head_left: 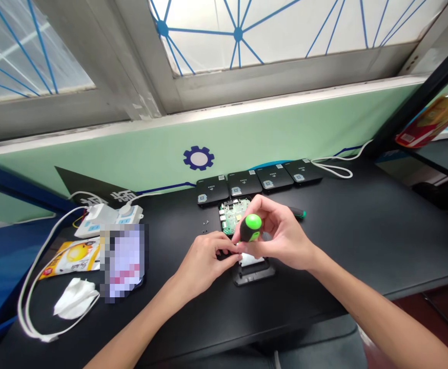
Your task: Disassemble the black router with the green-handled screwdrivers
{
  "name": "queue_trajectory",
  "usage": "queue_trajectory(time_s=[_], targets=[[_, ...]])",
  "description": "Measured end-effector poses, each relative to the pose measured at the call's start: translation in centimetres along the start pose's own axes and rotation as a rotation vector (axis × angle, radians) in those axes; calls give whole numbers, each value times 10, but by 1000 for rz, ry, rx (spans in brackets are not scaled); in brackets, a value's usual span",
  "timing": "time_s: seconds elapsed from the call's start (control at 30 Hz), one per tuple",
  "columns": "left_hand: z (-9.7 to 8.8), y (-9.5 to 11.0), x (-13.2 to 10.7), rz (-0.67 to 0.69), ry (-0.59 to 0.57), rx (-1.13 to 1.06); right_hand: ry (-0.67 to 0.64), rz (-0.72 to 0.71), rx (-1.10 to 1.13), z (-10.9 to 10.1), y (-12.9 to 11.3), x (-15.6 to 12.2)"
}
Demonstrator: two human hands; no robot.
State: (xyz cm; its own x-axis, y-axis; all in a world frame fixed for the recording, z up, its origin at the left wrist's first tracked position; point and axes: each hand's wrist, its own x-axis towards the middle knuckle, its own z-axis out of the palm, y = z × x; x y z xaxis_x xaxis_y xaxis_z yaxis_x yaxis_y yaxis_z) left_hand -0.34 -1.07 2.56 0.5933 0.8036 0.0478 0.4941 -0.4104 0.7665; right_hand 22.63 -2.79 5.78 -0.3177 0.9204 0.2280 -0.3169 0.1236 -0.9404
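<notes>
My right hand grips a screwdriver with a black and green handle, held upright with its round end toward me. Its tip is hidden behind the fingers. Close beside it, my left hand has thumb and forefinger pinched together near the screwdriver's lower end; what they hold, if anything, is hidden. Under both hands lies a black plastic casing part with a silvery plate on it. Just beyond sits a green circuit board with metal ports, partly covered by my right hand.
Several black boxes line the wall. Small screws lie left of the board, and another black and green tool lies to its right. At left are a power strip, a snack packet, a blurred phone and a crumpled tissue.
</notes>
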Motion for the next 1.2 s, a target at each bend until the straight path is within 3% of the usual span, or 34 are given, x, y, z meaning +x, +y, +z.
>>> queue_trajectory(time_s=[0.3, 0.7, 0.93, 1.07, 1.2], targets=[[-2, 1, 2, -1, 2, -11, -48, -99, -169, -6, -7, 1], [-3, -4, 4, -1, -48, -17, -41, -29, 35, -12, -1, -4], [-4, 4, 2, -6, -86, -22, 162, -174, 64, -2, 0, -4], [-6, 2, 3, 17, 15, -49, 331, -235, 86, -5, -6, 0], [-7, -4, 4, 0, 179, -70, 402, -252, 136, -12, -9, 3]])
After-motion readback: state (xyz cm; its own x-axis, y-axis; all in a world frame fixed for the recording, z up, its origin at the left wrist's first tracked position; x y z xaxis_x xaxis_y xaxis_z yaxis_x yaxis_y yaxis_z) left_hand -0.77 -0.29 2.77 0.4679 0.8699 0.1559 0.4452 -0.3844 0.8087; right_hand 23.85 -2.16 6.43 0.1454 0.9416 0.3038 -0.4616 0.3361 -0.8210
